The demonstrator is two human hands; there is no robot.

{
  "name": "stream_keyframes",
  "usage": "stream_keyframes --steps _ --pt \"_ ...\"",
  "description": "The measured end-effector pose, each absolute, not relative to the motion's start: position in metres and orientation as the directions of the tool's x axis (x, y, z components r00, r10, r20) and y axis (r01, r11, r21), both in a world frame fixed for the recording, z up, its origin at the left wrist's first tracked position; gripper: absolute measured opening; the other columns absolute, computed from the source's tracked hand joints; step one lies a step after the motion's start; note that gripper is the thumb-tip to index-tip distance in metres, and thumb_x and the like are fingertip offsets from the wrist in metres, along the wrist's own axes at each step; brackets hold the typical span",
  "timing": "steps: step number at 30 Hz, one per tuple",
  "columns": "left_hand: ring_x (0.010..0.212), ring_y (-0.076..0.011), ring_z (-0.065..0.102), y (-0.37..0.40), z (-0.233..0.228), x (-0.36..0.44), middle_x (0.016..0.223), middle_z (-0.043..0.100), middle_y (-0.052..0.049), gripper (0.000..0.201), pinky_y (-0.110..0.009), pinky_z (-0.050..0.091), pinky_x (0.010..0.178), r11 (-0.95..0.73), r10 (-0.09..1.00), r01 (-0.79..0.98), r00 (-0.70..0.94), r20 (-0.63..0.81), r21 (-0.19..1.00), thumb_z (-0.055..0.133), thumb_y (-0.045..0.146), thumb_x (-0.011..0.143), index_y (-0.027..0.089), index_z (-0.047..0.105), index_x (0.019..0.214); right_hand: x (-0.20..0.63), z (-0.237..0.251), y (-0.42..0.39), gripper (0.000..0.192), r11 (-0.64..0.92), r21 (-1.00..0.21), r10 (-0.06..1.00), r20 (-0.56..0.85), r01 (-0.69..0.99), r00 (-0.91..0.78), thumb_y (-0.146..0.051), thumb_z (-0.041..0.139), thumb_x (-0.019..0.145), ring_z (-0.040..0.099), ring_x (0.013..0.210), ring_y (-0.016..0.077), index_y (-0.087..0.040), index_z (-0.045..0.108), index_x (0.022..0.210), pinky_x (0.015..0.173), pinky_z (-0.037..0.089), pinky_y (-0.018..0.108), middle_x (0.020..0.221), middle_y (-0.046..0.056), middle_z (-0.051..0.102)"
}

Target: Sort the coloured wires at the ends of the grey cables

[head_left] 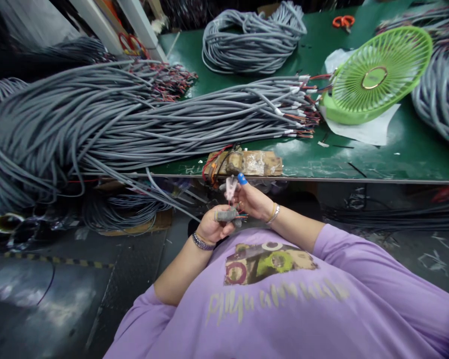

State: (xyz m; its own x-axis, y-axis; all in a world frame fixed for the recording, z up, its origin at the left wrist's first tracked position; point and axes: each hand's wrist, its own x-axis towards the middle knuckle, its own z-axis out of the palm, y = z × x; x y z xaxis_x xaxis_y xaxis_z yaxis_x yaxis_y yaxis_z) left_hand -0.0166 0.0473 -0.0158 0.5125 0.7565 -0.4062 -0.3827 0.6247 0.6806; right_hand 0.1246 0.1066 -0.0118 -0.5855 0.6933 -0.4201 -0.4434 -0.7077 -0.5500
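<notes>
Grey cables (134, 119) with red and orange wire ends lie on the dark green desk (415, 149). The fan (377, 75) is lime green, the scissors (343, 21) orange, the shirt (303, 309) lilac with a faded print.

The grey cables (134, 119) piled on the bench have a smooth, matt plastic jacket; their stripped ends show thin red and dark insulated wires. The bench top (415, 149) is a green surface with a dull sheen, scuffed and scratched pale near its front edge. The fan (377, 75) is glossy lime-green plastic with a metallic badge at its centre, resting on white paper (370, 132). The wooden block (247, 163) looks rough and worn, patched with shiny tape. The left hand (213, 227) wears a grey cloth finger cover; the right hand (252, 199) wears a blue one. Both wrists carry metallic bands. The shirt (322, 299) is matt lilac cloth.
</notes>
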Motion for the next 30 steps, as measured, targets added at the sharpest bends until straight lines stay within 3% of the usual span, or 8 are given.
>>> stream_keyframes --steps 6,10,15,19,22,25,30 --pt "0.024 -0.007 0.036 0.032 -0.007 -0.01 0.035 0.051 0.001 0.036 -0.017 0.022 0.027 0.512 0.855 -0.387 0.316 -0.412 0.767 0.079 0.044 0.061 0.012 0.061 0.067 0.13 -0.009 0.108 0.048 -0.715 -0.574 0.669 -0.395 -0.4 -0.63 -0.061 0.054 0.085 0.051 0.057 0.0092 -0.015 0.068 0.087 0.051 0.042 0.019 0.074 0.004 0.064" --pt "0.027 -0.0067 0.039 0.025 -0.001 -0.003 0.039 0.055 0.001 0.041 -0.017 0.026 0.028 0.462 0.887 -0.378 0.208 -0.413 0.802 0.08 0.048 0.059 0.013 0.06 0.067 0.127 -0.009 0.107 0.039 -0.608 -0.677 0.764 -0.355 -0.415 -0.539 -0.053 0.067 0.079 0.049 0.055 0.0072 -0.014 0.067 0.083 0.049 0.038 0.018 0.069 0.002 0.061" --pt "0.027 -0.0062 0.038 0.027 0.0 -0.004 0.037 0.051 0.003 0.041 -0.016 0.024 0.029 0.453 0.892 -0.36 0.167 -0.421 0.816 0.079 0.049 0.06 0.014 0.059 0.067 0.122 -0.016 0.103 0.046 -0.445 -0.784 0.878 -0.286 -0.433 -0.384 -0.057 0.076 0.066 0.04 0.049 0.0055 -0.016 0.057 0.069 0.046 0.033 0.019 0.058 -0.003 0.054" --pt "0.026 -0.0062 0.037 0.031 -0.002 -0.01 0.037 0.051 0.003 0.042 -0.017 0.023 0.028 0.468 0.884 -0.342 0.202 -0.422 0.815 0.079 0.05 0.059 0.014 0.059 0.067 0.119 -0.022 0.104 0.053 -0.277 -0.87 0.954 -0.2 -0.408 -0.222 -0.064 0.073 0.064 0.035 0.047 0.0052 -0.018 0.048 0.06 0.046 0.03 0.02 0.051 -0.006 0.045" --pt "0.025 -0.0064 0.035 0.034 -0.003 -0.011 0.036 0.05 0.003 0.043 -0.017 0.021 0.027 0.488 0.872 -0.347 0.233 -0.43 0.801 0.08 0.05 0.057 0.014 0.058 0.066 0.118 -0.022 0.106 0.054 -0.396 -0.819 0.901 -0.26 -0.416 -0.346 -0.07 0.068 0.066 0.039 0.049 0.0068 -0.018 0.054 0.066 0.047 0.034 0.02 0.055 -0.004 0.049" --pt "0.025 -0.0065 0.034 0.035 -0.004 -0.01 0.034 0.049 0.003 0.043 -0.017 0.02 0.027 0.498 0.866 -0.351 0.248 -0.434 0.793 0.08 0.05 0.056 0.014 0.058 0.065 0.116 -0.019 0.108 0.051 -0.601 -0.667 0.78 -0.368 -0.441 -0.506 -0.068 0.065 0.072 0.048 0.055 0.0093 -0.017 0.062 0.076 0.049 0.039 0.021 0.064 0.0 0.056" --pt "0.025 -0.006 0.034 0.036 -0.008 -0.009 0.034 0.048 0.003 0.04 -0.017 0.02 0.027 0.502 0.864 -0.357 0.246 -0.439 0.787 0.079 0.048 0.058 0.014 0.058 0.065 0.112 -0.012 0.109 0.044 -0.62 -0.586 0.784 -0.428 -0.522 -0.45 -0.06 0.067 0.077 0.049 0.056 0.0079 -0.016 0.066 0.075 0.052 0.042 0.019 0.065 0.0 0.058"
